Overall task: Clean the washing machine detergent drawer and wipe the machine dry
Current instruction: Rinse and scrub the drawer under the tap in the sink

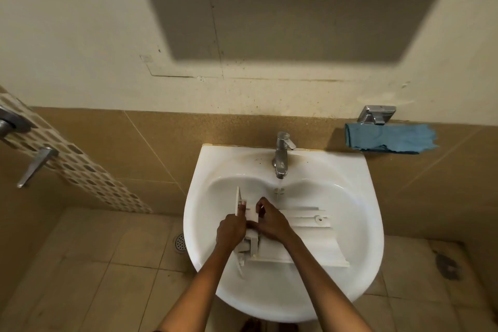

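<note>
Detergent drawer [296,240], a white plastic part, lies across the bowl of the white sink [361,224], with its long body going to the right and its front panel standing at the left end. The fingers [241,207] of the left hand [231,229] are closed on this left end, with fingertips pressed on the panel, and the fingers [260,205] of the right hand [272,224] are curled on the top of the drawer just beside them, so the two hands nearly touch each other. Both forearms come up from the bottom edge of the view. A thin stream of water runs from the chrome faucet [281,153] into the bowl, just behind the right hand. On the right of the sink, a blue cloth [390,139] hangs under a metal holder [376,114] on the wall. Left of the sink there is a round floor drain [180,242] in the beige tiles
</note>
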`<state>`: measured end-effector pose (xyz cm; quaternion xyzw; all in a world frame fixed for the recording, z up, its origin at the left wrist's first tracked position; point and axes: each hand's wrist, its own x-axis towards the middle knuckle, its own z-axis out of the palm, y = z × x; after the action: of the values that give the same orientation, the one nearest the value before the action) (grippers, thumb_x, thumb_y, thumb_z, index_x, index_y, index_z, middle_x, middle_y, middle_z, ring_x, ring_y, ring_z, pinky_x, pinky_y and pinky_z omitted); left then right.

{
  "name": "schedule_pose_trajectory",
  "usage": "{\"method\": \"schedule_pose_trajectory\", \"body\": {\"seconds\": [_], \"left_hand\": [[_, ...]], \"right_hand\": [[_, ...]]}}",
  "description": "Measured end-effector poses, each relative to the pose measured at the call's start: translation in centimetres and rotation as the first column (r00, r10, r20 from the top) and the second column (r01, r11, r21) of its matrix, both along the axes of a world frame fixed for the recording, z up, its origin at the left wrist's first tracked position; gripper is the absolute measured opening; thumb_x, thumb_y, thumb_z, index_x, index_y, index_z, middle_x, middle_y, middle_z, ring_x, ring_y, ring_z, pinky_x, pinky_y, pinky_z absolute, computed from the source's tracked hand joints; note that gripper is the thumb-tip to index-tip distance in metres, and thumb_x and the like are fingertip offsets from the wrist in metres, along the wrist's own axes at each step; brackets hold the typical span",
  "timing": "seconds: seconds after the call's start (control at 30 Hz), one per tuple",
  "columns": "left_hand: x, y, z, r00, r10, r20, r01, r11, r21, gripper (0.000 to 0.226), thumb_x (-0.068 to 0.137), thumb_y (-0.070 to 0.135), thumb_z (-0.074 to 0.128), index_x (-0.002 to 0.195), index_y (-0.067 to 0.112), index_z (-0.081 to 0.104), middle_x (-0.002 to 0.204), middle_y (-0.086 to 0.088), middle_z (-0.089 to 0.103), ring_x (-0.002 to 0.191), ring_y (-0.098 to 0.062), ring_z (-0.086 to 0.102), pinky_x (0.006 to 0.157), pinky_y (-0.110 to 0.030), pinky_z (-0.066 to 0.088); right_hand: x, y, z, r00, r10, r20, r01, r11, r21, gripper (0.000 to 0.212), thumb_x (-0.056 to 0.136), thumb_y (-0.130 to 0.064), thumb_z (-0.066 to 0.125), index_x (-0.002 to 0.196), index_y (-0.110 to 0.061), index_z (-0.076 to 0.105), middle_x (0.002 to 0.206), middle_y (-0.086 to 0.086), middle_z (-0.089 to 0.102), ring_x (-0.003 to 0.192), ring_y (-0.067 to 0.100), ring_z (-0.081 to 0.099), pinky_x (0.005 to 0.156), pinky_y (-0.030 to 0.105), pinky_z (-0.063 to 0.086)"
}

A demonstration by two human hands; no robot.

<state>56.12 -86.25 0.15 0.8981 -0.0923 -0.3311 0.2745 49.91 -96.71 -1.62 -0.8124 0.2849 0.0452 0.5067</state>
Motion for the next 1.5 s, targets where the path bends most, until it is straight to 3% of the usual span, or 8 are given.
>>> {"method": "schedule_pose_trajectory", "body": {"seconds": [0.23,0.4,0.63,0.93,1.0,1.1,1.17,1.5], "left_hand": [[0.3,0.1,0.0,1.000,-0.002,0.012,0.002,1.000,0.025,0.074,0.095,0.058,0.014,0.099,0.002,0.063,0.106,-0.018,0.064,0.092,-0.027,0.056,0.085,-0.035,0.041],[0.1,-0.1,-0.1,1.000,-0.010,0.014,0.009,0.998,0.063,0.075,0.096,0.057,0.013,0.102,0.001,0.062,0.108,-0.017,0.064,0.096,-0.029,0.058,0.085,-0.034,0.041],[0.1,0.0,0.5,1.000,-0.012,0.026,0.011,0.998,0.066,0.067,0.098,0.052,0.014,0.095,0.003,0.061,0.099,-0.016,0.062,0.091,-0.028,0.056,0.083,-0.032,0.040],[0.2,-0.2,0.4,1.000,0.031,-0.007,-0.030,0.997,0.076,0.070,0.094,0.060,0.020,0.100,0.003,0.060,0.107,-0.017,0.064,0.094,-0.029,0.058,0.083,-0.033,0.043],[0.3,-0.1,0.3,1.000,0.006,-0.027,-0.004,0.996,0.085,0.070,0.090,0.063,0.034,0.113,0.001,0.056,0.114,-0.017,0.062,0.104,-0.031,0.058,0.088,-0.034,0.044],[0.4,-0.1,0.2,0.998,-0.001,-0.060,0.006,0.995,0.095,0.074,0.079,0.065,0.056,0.120,0.003,0.052,0.119,-0.014,0.061,0.109,-0.030,0.058,0.089,-0.034,0.047],[0.4,-0.1,0.3,0.998,0.008,-0.069,-0.002,0.996,0.086,0.074,0.078,0.064,0.058,0.119,0.003,0.052,0.118,-0.013,0.061,0.108,-0.029,0.058,0.088,-0.034,0.049],[0.4,-0.2,0.3,0.993,0.046,-0.105,-0.039,0.997,0.069,0.063,0.088,0.059,0.045,0.116,0.004,0.056,0.117,-0.014,0.063,0.108,-0.031,0.059,0.095,-0.040,0.047]], "right_hand": [[0.3,0.0,0.1,1.000,-0.027,0.009,0.027,0.999,0.024,0.035,0.074,-0.036,0.074,0.076,-0.024,0.041,0.067,-0.011,0.045,0.058,0.005,0.041,0.056,0.023,0.033],[0.2,0.6,-0.5,0.941,-0.316,0.118,0.329,0.937,-0.115,0.025,0.089,-0.027,0.060,0.078,-0.015,0.042,0.061,-0.012,0.043,0.063,0.013,0.047,0.062,0.025,0.036],[-0.1,-0.8,-0.1,0.998,0.051,0.035,-0.053,0.997,0.054,0.039,0.069,-0.032,0.079,0.067,-0.028,0.041,0.076,-0.003,0.051,0.062,0.008,0.048,0.059,0.021,0.039],[0.5,0.1,0.1,0.943,-0.329,0.060,0.328,0.944,0.017,0.036,0.083,-0.023,0.068,0.062,-0.019,0.039,0.059,-0.005,0.047,0.054,0.010,0.044,0.048,0.016,0.031],[0.5,-1.2,0.3,0.839,-0.545,-0.010,0.530,0.811,0.246,0.020,0.089,-0.017,0.060,0.073,-0.012,0.047,0.064,0.004,0.056,0.048,0.010,0.050,0.042,0.014,0.034],[-0.3,-3.6,0.3,0.574,-0.781,-0.246,0.620,0.217,0.754,0.017,0.097,-0.006,0.042,0.084,-0.004,0.052,0.066,0.015,0.057,0.042,0.014,0.056,0.037,0.018,0.042],[-0.7,-4.9,0.1,0.494,-0.805,-0.328,0.525,-0.025,0.851,0.023,0.099,-0.002,0.035,0.083,-0.001,0.052,0.074,0.018,0.055,0.059,0.023,0.058,0.041,0.022,0.051],[1.6,-7.0,0.4,0.469,-0.796,-0.383,0.383,-0.208,0.900,0.021,0.095,0.002,0.040,0.081,0.002,0.055,0.077,0.016,0.054,0.070,0.023,0.053,0.046,0.025,0.055]]}}
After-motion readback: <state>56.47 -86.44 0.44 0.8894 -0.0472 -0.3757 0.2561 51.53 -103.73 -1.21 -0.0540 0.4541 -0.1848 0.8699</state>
